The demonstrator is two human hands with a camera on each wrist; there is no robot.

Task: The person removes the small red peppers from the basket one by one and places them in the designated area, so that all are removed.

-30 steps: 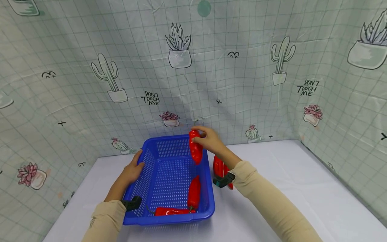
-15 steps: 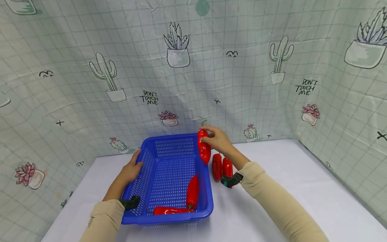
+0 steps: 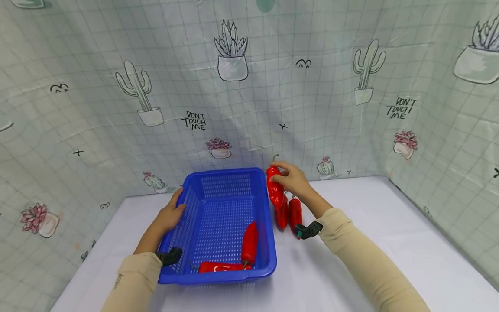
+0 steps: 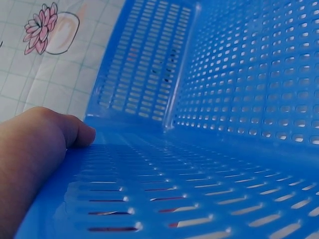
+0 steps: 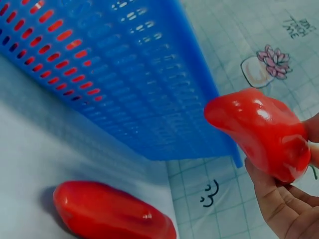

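Note:
A blue perforated plastic basket (image 3: 226,282) stands on the table, its left rim gripped by my left hand (image 3: 170,215). In the left wrist view the thumb (image 4: 79,132) lies over that rim. Just past the basket's right rim, my right hand (image 3: 294,180) pinches a red pepper (image 3: 274,188) near its stem, tip hanging down. The right wrist view shows this held pepper (image 5: 261,129) beside the basket wall. Two more red peppers lie inside the basket: one along the front (image 3: 220,267), another by the right wall (image 3: 250,243).
Right of the basket, two red peppers lie side by side on the white table, a nearer-left one (image 3: 281,216) and a right one (image 3: 295,214). A patterned cloth (image 3: 249,104) hangs behind the table and along both sides.
My right hand has carried the pepper rightward, from over the basket's inside to outside its right rim, above the peppers on the table. My left hand keeps its grip on the basket.

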